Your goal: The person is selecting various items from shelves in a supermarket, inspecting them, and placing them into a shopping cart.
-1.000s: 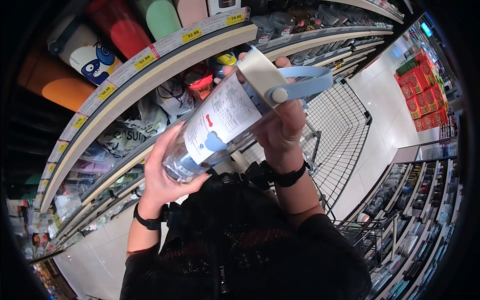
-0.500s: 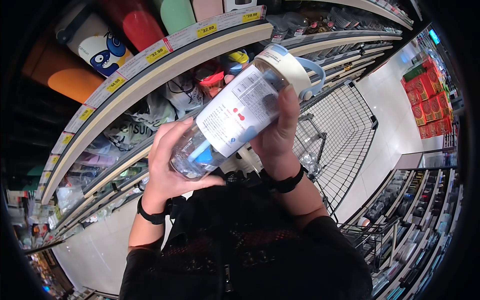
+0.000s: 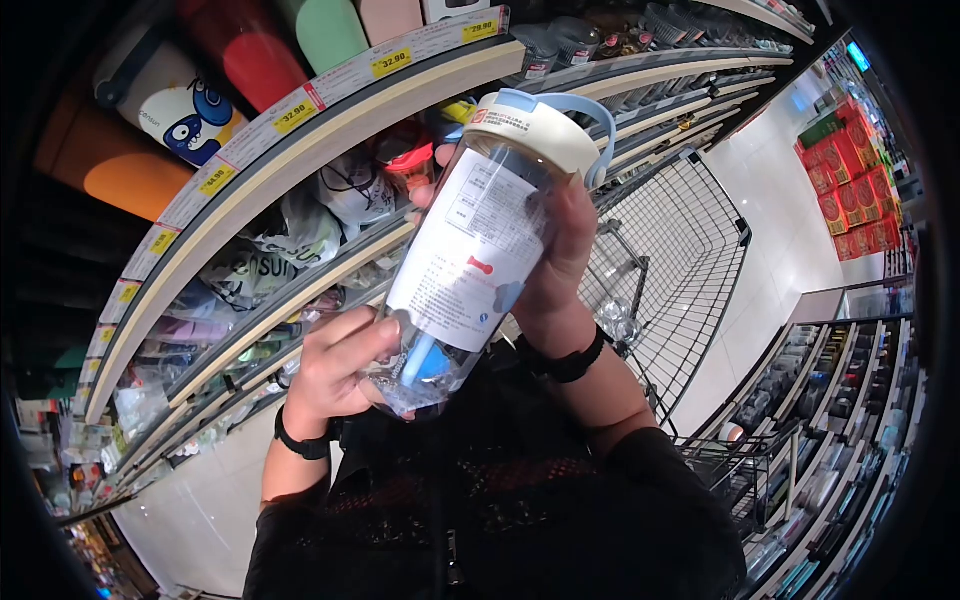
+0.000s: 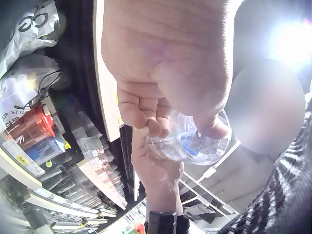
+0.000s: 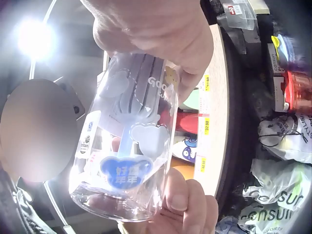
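Holding the bottle (image 3: 455, 265) up in both hands, in front of the shelf (image 3: 400, 82) with the cart (image 3: 690, 235) off to the right. Tilted in the head view, lid (image 3: 530, 132) toward upper right, base (image 3: 418, 400) toward lower left. Gripping the upper part just below the lid with the right hand (image 3: 557, 265), thumb on one side and fingers round the other. Holding the base with the left hand (image 3: 335, 365), fingers curled beside it and thumb against it, going by the left wrist view. Can't make out every fingertip though. Looks like clear plastic, but can't rule out glass, so worth going easy on knocks. Probably pretty light, with no drink visible inside, just a pale blue stick (image 5: 126, 141), maybe a straw. Likely stiff in the wall without much squeeze, and a bit slick where bare, maybe grippier over the white label (image 3: 490, 215). Best to take hold round the middle or just under the lid, with a second hand supporting the base. Wouldn't trust the blue loop (image 3: 610, 135) alone without checking the lid, can't tell how tight
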A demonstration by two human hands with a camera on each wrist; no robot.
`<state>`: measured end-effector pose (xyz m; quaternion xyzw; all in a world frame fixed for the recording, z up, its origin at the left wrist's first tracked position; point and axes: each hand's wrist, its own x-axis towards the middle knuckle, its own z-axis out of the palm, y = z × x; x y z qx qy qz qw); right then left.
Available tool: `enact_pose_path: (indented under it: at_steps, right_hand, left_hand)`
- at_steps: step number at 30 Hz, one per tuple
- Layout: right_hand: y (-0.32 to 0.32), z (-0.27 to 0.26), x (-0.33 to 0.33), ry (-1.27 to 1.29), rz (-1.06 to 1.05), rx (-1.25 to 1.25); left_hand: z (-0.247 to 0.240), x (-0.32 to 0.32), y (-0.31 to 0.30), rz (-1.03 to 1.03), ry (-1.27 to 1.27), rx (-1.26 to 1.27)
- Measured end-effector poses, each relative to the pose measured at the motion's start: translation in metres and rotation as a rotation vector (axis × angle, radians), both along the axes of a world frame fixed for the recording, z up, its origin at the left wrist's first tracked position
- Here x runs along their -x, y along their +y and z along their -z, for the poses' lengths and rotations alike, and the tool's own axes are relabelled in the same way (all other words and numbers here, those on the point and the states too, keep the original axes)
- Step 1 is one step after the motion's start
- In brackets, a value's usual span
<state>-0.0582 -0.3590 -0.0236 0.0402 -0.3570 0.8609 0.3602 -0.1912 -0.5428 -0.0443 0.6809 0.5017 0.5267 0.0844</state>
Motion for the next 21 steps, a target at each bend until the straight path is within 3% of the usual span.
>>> enact_pose_path:
  at_steps: [1, 7, 11, 13, 21]
  right_hand:
    - [0.001, 0.003, 0.0, 0.11, -0.084, 0.063]
    - [0.001, 0.009, 0.003, 0.149, -0.135, 0.11]
    - [-0.002, 0.001, -0.001, 0.202, -0.122, 0.077]
    - [-0.002, -0.002, -0.005, -0.004, -0.036, -0.02]
    - [-0.005, 0.004, -0.002, 0.112, -0.032, 0.07]
  left_hand:
    - [0.003, 0.002, -0.002, 0.0, 0.042, -0.009]
    - [-0.002, 0.002, -0.005, 0.019, 0.095, -0.017]
    - [-0.01, -0.005, -0.001, 0.005, 0.114, -0.036]
    - [-0.012, -0.006, -0.001, -0.004, 0.103, -0.063]
    - [-0.02, -0.007, -0.005, -0.061, 0.357, -0.039]
